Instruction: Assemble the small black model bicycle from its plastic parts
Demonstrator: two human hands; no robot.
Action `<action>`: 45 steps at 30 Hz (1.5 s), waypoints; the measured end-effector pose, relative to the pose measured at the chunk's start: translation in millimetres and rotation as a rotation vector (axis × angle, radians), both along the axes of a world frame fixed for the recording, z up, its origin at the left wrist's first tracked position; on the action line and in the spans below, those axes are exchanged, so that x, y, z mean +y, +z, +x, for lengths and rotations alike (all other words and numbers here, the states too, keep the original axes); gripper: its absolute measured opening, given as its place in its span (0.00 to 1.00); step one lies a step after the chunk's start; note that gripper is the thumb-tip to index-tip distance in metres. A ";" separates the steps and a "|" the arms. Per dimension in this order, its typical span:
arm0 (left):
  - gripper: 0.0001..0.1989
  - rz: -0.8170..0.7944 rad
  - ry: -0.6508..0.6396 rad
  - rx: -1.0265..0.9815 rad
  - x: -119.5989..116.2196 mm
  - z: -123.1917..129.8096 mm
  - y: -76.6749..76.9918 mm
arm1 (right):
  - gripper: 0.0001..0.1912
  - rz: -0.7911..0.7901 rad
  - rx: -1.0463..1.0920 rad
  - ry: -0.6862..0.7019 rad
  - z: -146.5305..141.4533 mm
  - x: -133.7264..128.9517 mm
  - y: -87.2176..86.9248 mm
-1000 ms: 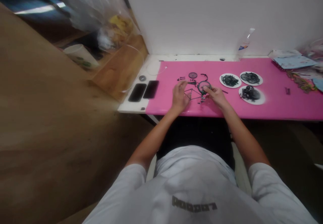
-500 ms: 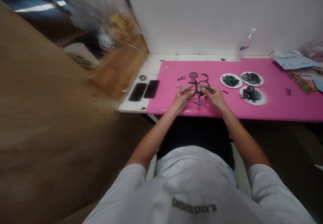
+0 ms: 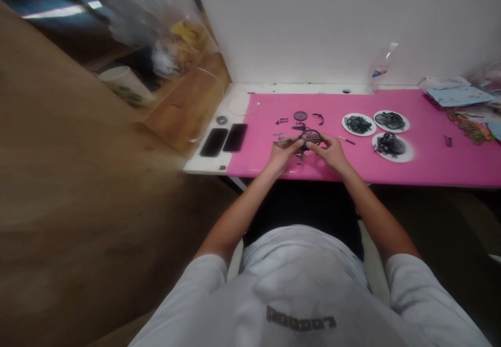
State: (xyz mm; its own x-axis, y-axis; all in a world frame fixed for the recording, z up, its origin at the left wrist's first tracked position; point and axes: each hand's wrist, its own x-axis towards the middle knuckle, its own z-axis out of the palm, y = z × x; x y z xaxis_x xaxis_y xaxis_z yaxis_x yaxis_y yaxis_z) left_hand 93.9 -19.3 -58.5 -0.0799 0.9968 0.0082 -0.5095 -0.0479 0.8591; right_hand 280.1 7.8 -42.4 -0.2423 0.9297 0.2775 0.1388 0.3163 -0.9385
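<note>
Between both hands, just over the pink mat (image 3: 258, 159), is a dark model bicycle (image 3: 310, 134) with a spoked wheel facing up. My left hand (image 3: 284, 155) is closed on its left side, thumb and fingers pinching near the hub. From the right, my right hand (image 3: 331, 151) grips the wheel's lower edge, its thumb near the left thumb. Small parts of the bicycle stick out below the fingers; the rest is covered by the hands. Just beyond lie a loose wheel (image 3: 300, 116), a curved black piece (image 3: 321, 120) and small dark parts (image 3: 282, 121).
A small screwdriver (image 3: 347, 140) lies right of my right hand. Farther right, three white plates (image 3: 409, 154) hold dark parts. Two phones (image 3: 235, 137) rest at the left. A clear bottle (image 3: 385, 61) stands at the back, and plastic bags (image 3: 457, 96) lie far right.
The bicycle has tilted and shifted slightly left, so its wheel now looks flatter. My right hand has moved left with it, bringing the two thumbs closer together.
</note>
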 end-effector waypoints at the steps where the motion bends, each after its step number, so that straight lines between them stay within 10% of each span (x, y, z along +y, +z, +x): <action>1: 0.17 -0.001 0.020 0.004 0.4 -0.7 0.4 | 0.31 -0.001 -0.005 0.000 0.4 0.8 -0.2; 7: 0.13 -0.058 0.192 -0.063 10.4 -16.4 3.2 | 0.45 0.118 -0.158 -0.008 11.1 13.2 -12.9; 19: 0.10 -0.149 0.349 -0.238 23.8 -48.7 3.3 | 0.38 0.349 -0.732 0.134 11.1 21.2 -59.7; 45: 0.17 -0.118 0.311 -0.220 35.0 -75.5 8.3 | 0.33 0.322 -0.770 0.155 9.2 18.5 -64.7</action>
